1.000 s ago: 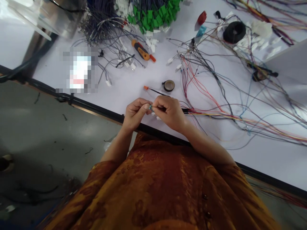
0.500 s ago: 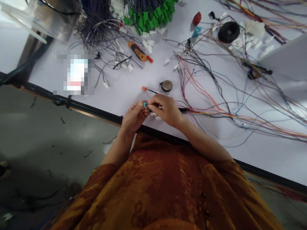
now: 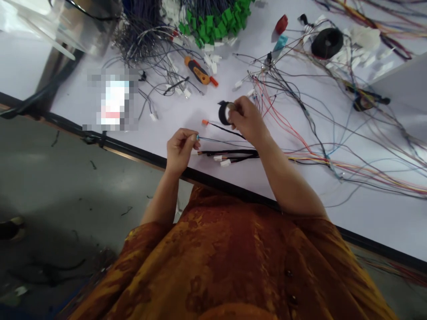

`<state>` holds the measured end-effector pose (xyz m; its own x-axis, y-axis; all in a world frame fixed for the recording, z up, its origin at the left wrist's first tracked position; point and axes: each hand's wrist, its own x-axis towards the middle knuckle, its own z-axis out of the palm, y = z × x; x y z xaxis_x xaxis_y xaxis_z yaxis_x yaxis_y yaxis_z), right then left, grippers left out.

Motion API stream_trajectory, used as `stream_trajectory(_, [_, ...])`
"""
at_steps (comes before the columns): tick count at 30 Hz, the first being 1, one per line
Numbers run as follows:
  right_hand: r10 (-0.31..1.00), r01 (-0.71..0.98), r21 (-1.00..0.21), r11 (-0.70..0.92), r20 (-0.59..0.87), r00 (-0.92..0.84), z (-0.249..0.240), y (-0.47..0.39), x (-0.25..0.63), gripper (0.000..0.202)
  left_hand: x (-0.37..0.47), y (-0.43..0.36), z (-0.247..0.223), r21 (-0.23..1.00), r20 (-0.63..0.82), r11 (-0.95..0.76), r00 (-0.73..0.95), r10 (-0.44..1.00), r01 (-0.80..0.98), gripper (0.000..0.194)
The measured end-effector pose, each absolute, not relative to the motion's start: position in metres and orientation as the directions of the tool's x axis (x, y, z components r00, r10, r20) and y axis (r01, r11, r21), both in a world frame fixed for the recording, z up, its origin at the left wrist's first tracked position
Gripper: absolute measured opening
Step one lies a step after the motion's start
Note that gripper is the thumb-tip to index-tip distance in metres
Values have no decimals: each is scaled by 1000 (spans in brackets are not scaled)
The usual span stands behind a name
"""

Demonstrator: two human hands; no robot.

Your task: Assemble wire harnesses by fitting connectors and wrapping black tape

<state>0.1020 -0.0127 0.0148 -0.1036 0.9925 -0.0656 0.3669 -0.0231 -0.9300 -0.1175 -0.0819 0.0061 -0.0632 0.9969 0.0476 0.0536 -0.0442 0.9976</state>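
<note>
Near the table's front edge, my left hand (image 3: pixel 180 149) pinches a small blue connector (image 3: pixel 197 137), mostly covered by the fingers. Thin wires (image 3: pixel 216 141) run from it to the right. My right hand (image 3: pixel 247 119) grips a roll of black tape (image 3: pixel 224 113) by its side, tilted up over the table. Between the hands lies an orange connector (image 3: pixel 205 122) on a dark wire. Just below, black-wrapped wire bundles (image 3: pixel 230 152) and white connectors (image 3: pixel 226 163) rest on the table.
An orange-and-black cutter-like tool (image 3: pixel 197 71) lies beyond my hands. Behind it are bundled wires with green connectors (image 3: pixel 213 27). Loose red wires (image 3: pixel 287 124) spread to the right, near a larger black tape roll (image 3: pixel 327 43). A blurred-out bright object (image 3: pixel 115 100) sits at left.
My right hand has left the blue connector, moved up and right, and picked the tape roll off the table. My left hand keeps the connector, slightly further left.
</note>
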Motion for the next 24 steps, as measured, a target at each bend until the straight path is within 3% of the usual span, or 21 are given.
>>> stream_trajectory(3, [956,160,-979,-130,-166,-241,32,-32,78,12,-121,-79,7,999,35,-36,-77,996,-15,30])
stream_trajectory(6, [955,111,-977,-179,-200,-218,33,-47,61,13,-115,-79,5,980,-74,65,-43,996,-190,30])
stream_trajectory(11, [995,155,-987,-43,-57,-82,28,-58,50,19,-100,-80,-1,868,-346,343,57,936,-358,25])
stream_trajectory(20, [999,37,-999,-23,-24,-30,33,-51,63,16,-101,-78,-2,773,-350,322,57,935,-547,19])
stream_trajectory(24, [997,-25,-998,-60,-59,-44,39,-42,68,24,-97,-76,1,868,-230,168,-79,970,-467,27])
